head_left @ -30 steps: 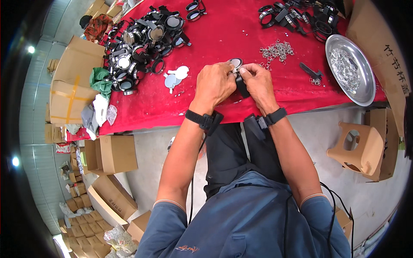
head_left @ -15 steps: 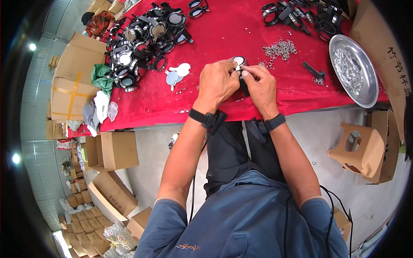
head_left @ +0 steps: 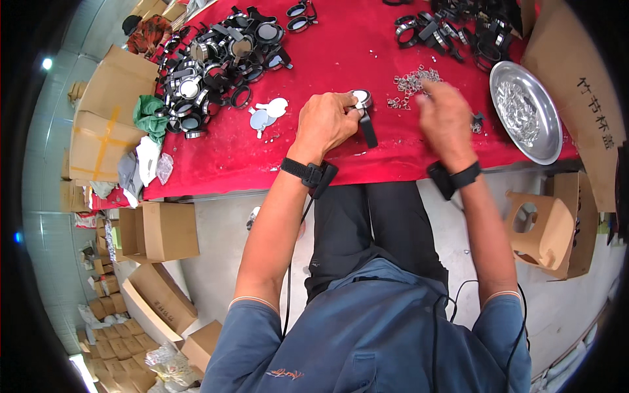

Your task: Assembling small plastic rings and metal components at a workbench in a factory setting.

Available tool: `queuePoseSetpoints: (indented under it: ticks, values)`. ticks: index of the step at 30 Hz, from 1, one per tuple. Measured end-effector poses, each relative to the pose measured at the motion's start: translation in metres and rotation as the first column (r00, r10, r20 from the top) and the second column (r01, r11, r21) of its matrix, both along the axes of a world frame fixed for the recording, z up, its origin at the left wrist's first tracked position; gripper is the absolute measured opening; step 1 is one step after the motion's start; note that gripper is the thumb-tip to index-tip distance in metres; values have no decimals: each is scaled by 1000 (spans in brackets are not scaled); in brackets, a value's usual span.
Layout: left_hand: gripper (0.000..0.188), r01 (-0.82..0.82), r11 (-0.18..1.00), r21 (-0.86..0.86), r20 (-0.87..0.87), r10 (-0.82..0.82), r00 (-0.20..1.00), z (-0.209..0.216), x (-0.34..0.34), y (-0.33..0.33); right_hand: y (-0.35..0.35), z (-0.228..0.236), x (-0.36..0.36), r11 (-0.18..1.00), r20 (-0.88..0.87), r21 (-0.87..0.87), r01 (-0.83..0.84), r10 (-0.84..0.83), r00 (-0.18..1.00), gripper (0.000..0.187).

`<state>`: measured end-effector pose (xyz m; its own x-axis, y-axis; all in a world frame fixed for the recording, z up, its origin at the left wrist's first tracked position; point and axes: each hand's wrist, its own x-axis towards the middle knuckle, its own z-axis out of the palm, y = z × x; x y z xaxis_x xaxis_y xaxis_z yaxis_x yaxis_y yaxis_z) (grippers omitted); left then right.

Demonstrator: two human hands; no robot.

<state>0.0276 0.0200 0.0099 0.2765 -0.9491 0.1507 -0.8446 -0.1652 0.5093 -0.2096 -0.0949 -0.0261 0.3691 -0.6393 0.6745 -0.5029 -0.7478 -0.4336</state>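
Note:
My left hand (head_left: 324,126) is closed on a round lid (head_left: 362,98) with a silver rim and white face, its black strap-like handle hanging down toward me. My right hand (head_left: 447,123) is off the lid, over the red cloth to the right. Motion smears its fingers, so what they hold, if anything, cannot be told. Just beyond its fingertips lies a loose heap of small metal wire clips (head_left: 414,81). More clips (head_left: 477,123) show beside it, partly hidden by the hand. Flat pale discs with tabs (head_left: 263,118) lie left of my left hand.
A large heap of black-and-silver lids (head_left: 219,65) covers the table's far left; another (head_left: 452,29) lies far right. An oval metal tray (head_left: 549,145) of shiny small parts stands at the right edge. Cardboard boxes (head_left: 98,137) flank the table. A tan stool (head_left: 547,229) stands below right.
My right hand has let go of the lid and moved right toward the clips. My left hand still holds the lid, whose handle now shows fully. The view has shifted slightly.

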Motion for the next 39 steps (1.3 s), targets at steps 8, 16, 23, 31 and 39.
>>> queuePoseSetpoints:
  ticks: [8,16,23,31,39]
  values:
    - [58,88,996,29,-73,-86,994,7,-4,12,-75,-10,-86,994,-674,-86,60,-103,731,20]
    - [85,79,981,-176,-302,-130,944,-27,-5,17,5,19,13,869,-89,490,-67,126,988,19]
    - [69,68,944,-323,-245,-153,957,-44,-6,11,28,7,73,884,-144,466,15,59,988,23]
    - [53,-13,877,-480,-262,-129,956,-78,-5,7,55,26,91,930,-288,360,74,35,957,38]
    - [42,-30,849,-528,-233,-111,966,-70,-9,0,42,11,96,972,-219,229,56,-4,976,31]
